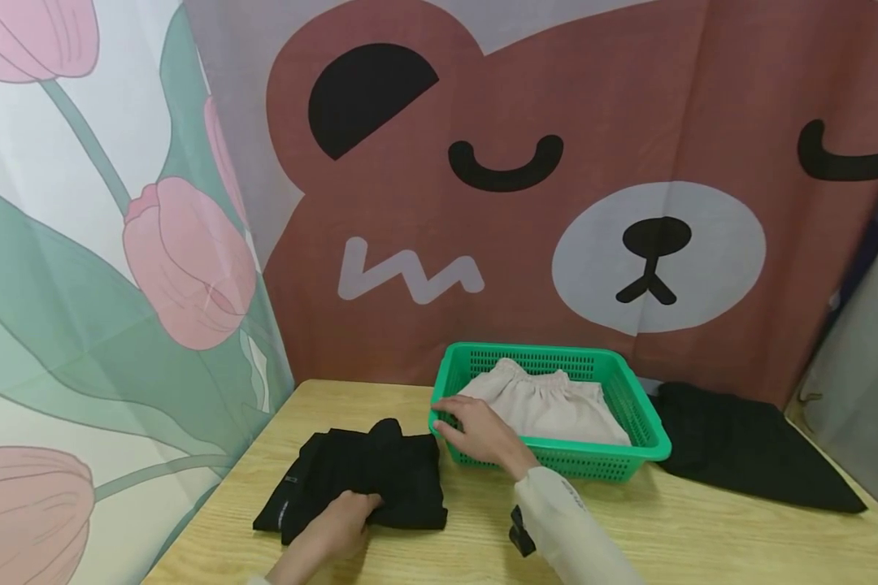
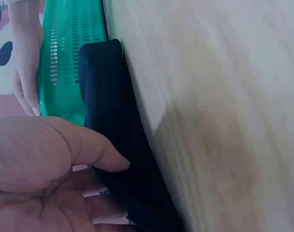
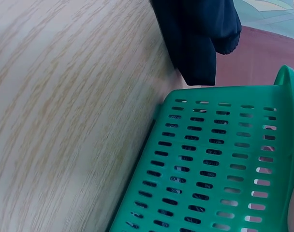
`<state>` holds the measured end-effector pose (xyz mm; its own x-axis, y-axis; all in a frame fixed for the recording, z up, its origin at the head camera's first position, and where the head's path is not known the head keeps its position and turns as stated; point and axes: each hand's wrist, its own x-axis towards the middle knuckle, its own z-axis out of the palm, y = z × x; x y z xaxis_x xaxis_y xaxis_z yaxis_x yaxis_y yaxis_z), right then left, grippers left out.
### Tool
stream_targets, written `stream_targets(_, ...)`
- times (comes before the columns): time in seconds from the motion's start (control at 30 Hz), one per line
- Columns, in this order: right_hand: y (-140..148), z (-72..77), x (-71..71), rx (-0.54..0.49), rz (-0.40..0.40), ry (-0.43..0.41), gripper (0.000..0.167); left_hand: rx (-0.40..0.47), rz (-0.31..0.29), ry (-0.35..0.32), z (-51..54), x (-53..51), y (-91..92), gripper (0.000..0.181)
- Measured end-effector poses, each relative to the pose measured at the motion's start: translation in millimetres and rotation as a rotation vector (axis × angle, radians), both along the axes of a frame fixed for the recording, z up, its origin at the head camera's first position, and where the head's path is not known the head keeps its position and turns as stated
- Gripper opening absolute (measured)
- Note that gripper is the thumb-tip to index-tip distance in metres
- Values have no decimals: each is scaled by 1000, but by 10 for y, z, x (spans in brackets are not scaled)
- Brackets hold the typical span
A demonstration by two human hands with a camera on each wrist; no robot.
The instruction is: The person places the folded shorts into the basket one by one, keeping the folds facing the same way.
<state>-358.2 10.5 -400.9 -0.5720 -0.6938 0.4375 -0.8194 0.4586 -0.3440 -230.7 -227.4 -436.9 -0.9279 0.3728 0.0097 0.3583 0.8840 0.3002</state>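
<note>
Basket with probable shorts, on table between garment and cloth.

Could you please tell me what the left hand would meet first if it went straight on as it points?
The left hand would first meet the black cloth, which its fingers touch; beyond it, the basket seems roughly in line, though depth is unclear.

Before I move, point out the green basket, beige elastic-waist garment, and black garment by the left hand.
Green basket (image 1: 585,465), head view, front wall.
Beige elastic-waist garment (image 1: 549,406), head view, middle of cloth.
Black garment (image 1: 373,471), head view, top face.
</note>
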Motion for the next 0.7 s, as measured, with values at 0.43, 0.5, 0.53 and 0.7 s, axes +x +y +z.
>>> stream_targets(0.43, 0, -21, 17, 5, -17, -20, 37, 4, -39, 11, -15, 152, 57, 26)
stream_targets(0.5, -1, -18, 19, 7, -18, -16, 37, 8, -45, 27, -21, 163, 56, 25)
stream_targets(0.53, -2, -14, 21, 8, -18, -16, 37, 8, -44, 28, -21, 168, 59, 25)
stream_targets(0.7, -4, 2, 30, 6, -19, -17, 37, 18, -43, 19, -17, 210, 83, 25)
